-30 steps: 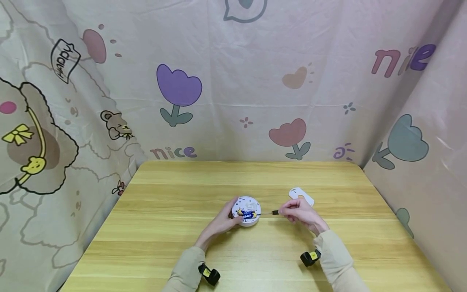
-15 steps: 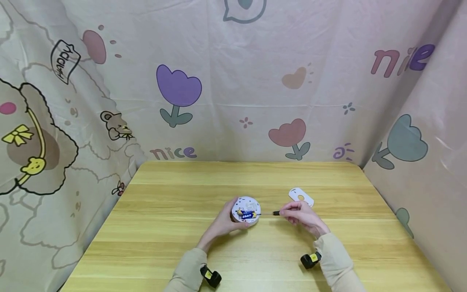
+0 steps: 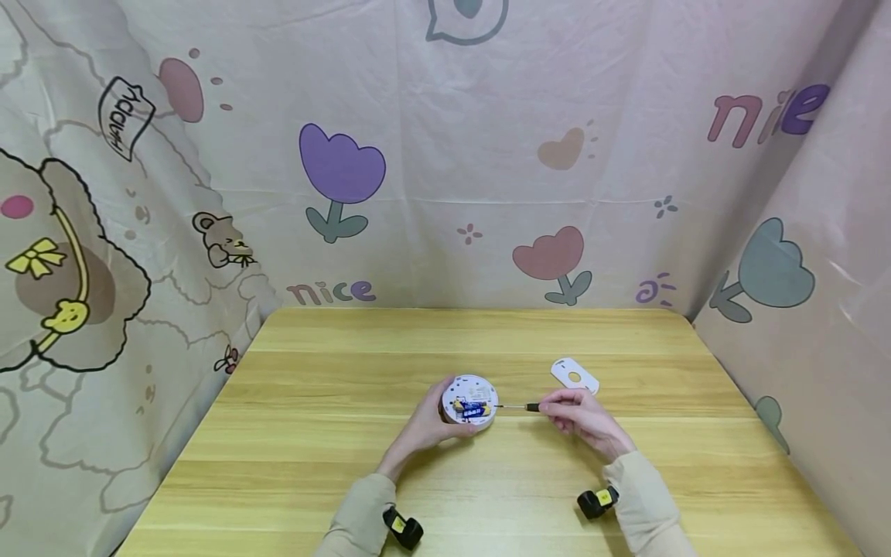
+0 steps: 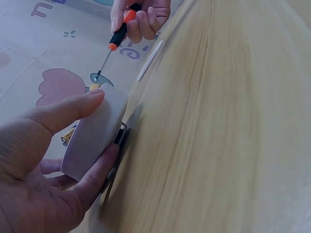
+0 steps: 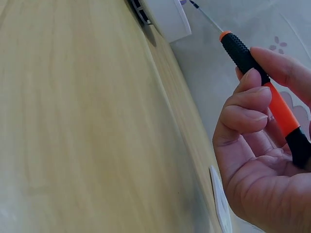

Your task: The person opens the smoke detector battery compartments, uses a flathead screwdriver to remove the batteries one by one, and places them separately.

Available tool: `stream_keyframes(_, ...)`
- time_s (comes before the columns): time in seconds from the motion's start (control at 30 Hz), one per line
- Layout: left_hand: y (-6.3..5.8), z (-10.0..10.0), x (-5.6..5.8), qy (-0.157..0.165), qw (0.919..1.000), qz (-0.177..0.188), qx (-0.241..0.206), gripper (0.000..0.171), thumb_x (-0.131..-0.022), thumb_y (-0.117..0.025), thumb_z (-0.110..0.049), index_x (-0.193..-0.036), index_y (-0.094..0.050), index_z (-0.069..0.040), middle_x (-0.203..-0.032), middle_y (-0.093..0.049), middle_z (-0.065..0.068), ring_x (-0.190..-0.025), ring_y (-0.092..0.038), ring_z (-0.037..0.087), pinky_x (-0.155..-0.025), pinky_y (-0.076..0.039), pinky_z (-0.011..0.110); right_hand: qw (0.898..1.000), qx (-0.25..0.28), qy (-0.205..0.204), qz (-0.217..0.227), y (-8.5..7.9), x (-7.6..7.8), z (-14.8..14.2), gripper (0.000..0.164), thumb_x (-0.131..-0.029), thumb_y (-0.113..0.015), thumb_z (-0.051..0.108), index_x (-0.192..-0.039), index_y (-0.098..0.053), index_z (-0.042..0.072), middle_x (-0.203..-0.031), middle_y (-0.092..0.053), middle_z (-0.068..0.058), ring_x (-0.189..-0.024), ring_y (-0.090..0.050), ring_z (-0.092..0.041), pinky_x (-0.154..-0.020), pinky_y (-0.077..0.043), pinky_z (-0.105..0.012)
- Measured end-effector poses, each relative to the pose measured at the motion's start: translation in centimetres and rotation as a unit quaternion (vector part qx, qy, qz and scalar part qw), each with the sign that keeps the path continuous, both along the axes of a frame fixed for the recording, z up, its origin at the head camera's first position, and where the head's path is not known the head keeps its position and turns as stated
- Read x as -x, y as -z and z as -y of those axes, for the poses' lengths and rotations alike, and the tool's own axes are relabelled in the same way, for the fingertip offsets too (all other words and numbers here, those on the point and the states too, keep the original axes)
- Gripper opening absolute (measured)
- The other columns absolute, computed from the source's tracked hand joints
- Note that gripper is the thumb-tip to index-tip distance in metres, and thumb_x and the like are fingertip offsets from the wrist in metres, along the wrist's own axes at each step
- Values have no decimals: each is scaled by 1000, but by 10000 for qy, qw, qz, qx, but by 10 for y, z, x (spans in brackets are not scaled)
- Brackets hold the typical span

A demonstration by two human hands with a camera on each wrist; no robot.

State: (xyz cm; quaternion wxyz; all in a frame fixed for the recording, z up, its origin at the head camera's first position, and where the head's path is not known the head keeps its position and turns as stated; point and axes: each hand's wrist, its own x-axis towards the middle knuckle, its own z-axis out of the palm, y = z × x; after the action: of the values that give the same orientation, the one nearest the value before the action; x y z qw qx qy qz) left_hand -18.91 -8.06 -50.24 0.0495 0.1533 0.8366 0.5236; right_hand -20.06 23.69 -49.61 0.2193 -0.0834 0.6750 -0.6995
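Grips round white battery-powered device (image 3: 479, 389) in left fingers (image 4: 98, 172), pinches screwdriver (image 5: 243, 57) in right fingers (image 5: 248, 99), points it lengthwise leftward toward batteries (image 3: 473, 411), can't tell if touching.

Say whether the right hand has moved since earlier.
Yes: in the head view, the right hand has shifted slightly rightward, judged against the white plate on the table.
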Motion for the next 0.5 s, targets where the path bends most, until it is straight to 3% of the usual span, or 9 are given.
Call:
stream_keyframes(0.17,0,-1,0,-115,9999,-20,89,104,-70,-91,-20,-153,-33,5,-153,-41,31,-140,-41,50,-118,-30,68,9998,170,75,32,2,-2,-4,21,-95,-64,6,-92,-76,22,-76,-68,10,-61,-56,0,-51,-43,-12)
stream_keyframes(0.33,0,-1,1,-251,9996,36,110,105,-68,-92,-22,-152,-35,4,-152,-43,30,-140,-43,49,-119,-32,66,9979,612,144,168,6,-3,-5,25,-98,-58,3,-94,-75,20,-80,-71,8,-64,-59,0,-55,-50,-11)
stream_keyframes(0.5,-1,-3,0,-312,9994,108,104,105,-68,-92,-22,-152,-36,3,-152,-43,29,-139,-43,49,-118,-32,67,9948,829,476,363,8,-3,-2,25,-99,-57,3,-93,-75,19,-80,-71,7,-66,-61,-1,-58,-53,-12)
